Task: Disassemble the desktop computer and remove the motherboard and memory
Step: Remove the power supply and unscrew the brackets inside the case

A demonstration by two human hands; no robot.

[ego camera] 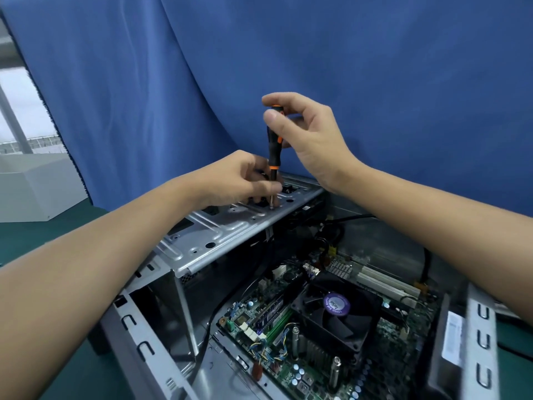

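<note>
An open desktop case [161, 336] lies on its side with the green motherboard [300, 368] exposed inside. A black CPU fan [336, 316] sits on the board, and a memory stick [272, 311] stands in a slot to its left. A black and orange screwdriver [273, 145] stands upright with its tip on the metal drive bracket [227, 226]. My right hand [305, 134] pinches the top of the handle. My left hand [245, 177] pinches the shaft near the tip. The screw under the tip is hidden.
A blue curtain [317, 53] hangs close behind the case. The case rests on a green table [28, 229]. A grey box [37, 192] stands at the left. Black cables [331, 241] run from under the bracket to the board. The case's right wall [478, 342] rises beside my right forearm.
</note>
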